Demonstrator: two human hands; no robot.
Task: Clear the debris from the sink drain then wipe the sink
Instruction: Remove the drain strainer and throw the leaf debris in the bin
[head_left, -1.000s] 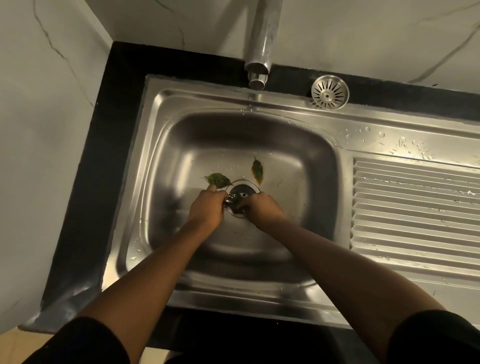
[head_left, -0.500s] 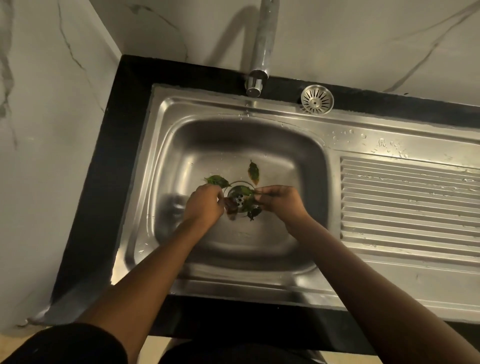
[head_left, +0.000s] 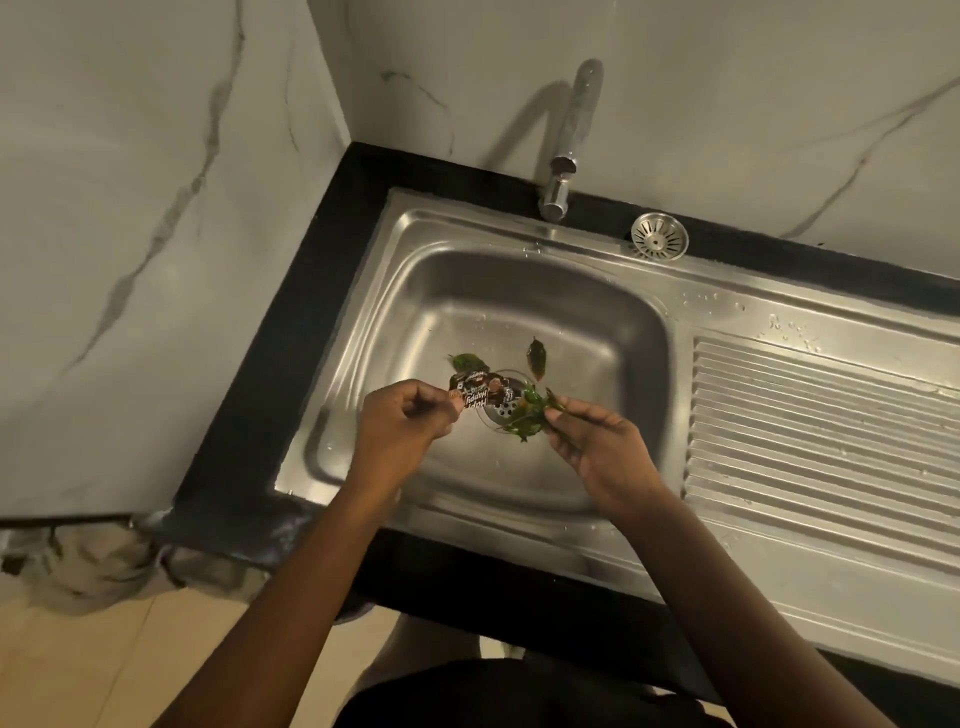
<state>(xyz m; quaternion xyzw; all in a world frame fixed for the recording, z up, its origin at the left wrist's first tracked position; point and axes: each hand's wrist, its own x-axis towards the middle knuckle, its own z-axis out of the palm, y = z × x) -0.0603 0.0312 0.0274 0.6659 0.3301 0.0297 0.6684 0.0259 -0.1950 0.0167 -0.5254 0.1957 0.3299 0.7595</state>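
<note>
Debris sits around the drain (head_left: 500, 411) at the bottom of the stainless-steel sink (head_left: 467, 291), a rounded-square basin with a brushed, dull shine and scattered water drops.

From the head camera, the left hand (head_left: 402, 421) has its fingers curled and pinches one end of a crinkled brown snack wrapper (head_left: 475, 397), glossy, with white lettering. The wrapper lies over the left edge of the round, perforated drain. The right hand (head_left: 597, 447) pinches a limp clump of wet green leaves (head_left: 530, 415) between thumb and fingertips, at the right edge of the drain. Whether wrapper and clump are lifted off the steel cannot be told.

Two loose leaves lie flat on the basin floor behind the drain: a pointed brownish leaf (head_left: 536, 358) and a darker green leaf (head_left: 466, 360) just behind the wrapper.

A ribbed drainboard (head_left: 821, 415) of parallel pressed ridges runs off to the right of the basin. A tubular chrome tap (head_left: 569, 145) stands at the back edge, and a round slotted metal strainer (head_left: 658, 236) lies beside it on the rim. A polished black counter (head_left: 291, 364) frames the sink, below grey-veined marble walls (head_left: 156, 208). A crumpled pale cloth (head_left: 78, 566) lies low at the left.
</note>
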